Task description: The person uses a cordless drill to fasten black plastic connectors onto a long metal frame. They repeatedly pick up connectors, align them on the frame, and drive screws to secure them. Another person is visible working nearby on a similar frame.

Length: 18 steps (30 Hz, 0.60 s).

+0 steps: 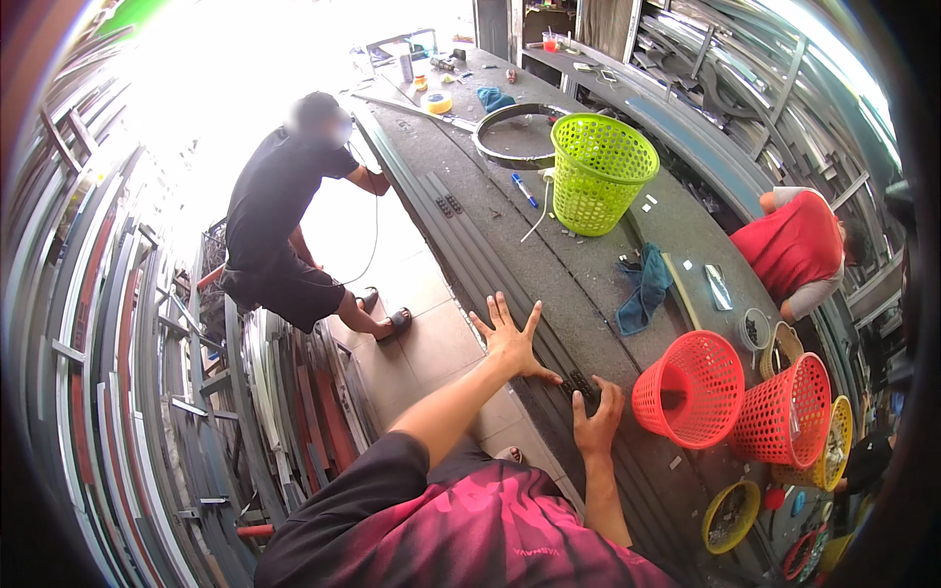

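Observation:
Long dark grey metal profiles (480, 263) lie side by side along the near edge of the workbench. My left hand (512, 345) is spread flat over them, fingers apart, its thumb pointing to a small black slotted part (582, 382). Close by that part is my right hand (599, 419), its thumb and fingers curved but apart, the thumb at the part's near end. Whether the fingertips touch it I cannot tell. Farther along the profiles sit similar small black parts (449, 205).
On the bench (529, 245) stand a green perforated basket (600, 181), red baskets (701, 387), a yellow bowl (730, 514), a blue cloth (644, 294) and a marker (524, 190). One person (279, 196) stands at the left edge; another (789, 245) bends at the right. Racked profiles (108, 343) line the left.

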{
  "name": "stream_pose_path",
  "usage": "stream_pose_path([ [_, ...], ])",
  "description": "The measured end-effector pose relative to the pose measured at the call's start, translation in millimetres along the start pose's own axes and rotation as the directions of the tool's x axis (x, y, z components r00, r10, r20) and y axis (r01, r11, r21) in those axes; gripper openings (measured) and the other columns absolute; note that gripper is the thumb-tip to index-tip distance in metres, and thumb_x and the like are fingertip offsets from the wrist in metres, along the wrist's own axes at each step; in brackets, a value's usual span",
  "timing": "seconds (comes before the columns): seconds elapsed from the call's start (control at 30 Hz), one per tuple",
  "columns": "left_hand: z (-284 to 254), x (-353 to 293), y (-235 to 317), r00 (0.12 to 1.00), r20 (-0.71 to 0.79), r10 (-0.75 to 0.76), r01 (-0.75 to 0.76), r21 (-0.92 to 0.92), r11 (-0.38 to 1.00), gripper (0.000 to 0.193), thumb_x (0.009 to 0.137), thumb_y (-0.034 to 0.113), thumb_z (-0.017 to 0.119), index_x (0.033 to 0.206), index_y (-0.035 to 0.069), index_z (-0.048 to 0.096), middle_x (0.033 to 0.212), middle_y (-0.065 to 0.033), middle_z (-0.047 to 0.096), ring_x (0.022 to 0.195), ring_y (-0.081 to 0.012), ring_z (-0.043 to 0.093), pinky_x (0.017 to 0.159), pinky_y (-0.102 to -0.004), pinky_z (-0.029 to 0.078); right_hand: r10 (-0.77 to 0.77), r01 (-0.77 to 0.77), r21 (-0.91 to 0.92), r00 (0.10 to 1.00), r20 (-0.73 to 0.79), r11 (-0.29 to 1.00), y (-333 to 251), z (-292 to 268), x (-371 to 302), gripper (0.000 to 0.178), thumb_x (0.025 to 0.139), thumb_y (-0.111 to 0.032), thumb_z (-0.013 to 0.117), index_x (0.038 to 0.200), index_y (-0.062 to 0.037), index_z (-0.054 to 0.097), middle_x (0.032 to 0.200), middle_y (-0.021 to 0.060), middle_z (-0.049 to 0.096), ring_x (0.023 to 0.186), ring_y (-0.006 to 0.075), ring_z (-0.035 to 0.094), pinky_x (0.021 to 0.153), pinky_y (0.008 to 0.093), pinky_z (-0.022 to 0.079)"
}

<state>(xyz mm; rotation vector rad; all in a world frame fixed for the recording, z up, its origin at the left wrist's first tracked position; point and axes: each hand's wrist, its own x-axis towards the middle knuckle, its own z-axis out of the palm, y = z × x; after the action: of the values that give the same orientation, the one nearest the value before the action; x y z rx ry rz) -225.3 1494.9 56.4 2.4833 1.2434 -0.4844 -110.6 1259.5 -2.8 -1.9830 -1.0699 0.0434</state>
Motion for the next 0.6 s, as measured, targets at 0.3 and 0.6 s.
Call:
stream_pose_path([
  [0.3,1.0,0.1,1.1,1.000,-0.024,0.007,-0.007,-0.001,1.000,0.185,0.047,0.110,0.083,0.191,0.027,-0.001,0.184,-0.0509,-0.013,0.172,-0.0678,-0.018,0.123,-0.0951,-0.005,-0.022,0.022,-0.007,1.000,0.009,1.000,1.5,-1.4,-0.7,0.051,0.102,-0.032,0.083,0.141,-0.0007,0.070,0.134,0.0227,0.070,0.132,0.0442,0.062,0.119,0.0562,0.046],
  [0.6,2.8,1.2,-0.7,0.999,-0.032,-0.005,0.005,0.002,1.000,0.187,0.048,0.110,0.082,0.190,0.026,-0.005,0.186,-0.0478,-0.014,0.173,-0.0663,-0.018,0.121,-0.0962,-0.007,0.001,-0.003,0.035,0.999,0.038,0.999,-33.6,-10.8,23.4,0.057,0.109,-0.034,0.077,0.152,0.0015,0.066,0.147,0.0263,0.068,0.142,0.0473,0.059,0.123,0.0589,0.044],
])
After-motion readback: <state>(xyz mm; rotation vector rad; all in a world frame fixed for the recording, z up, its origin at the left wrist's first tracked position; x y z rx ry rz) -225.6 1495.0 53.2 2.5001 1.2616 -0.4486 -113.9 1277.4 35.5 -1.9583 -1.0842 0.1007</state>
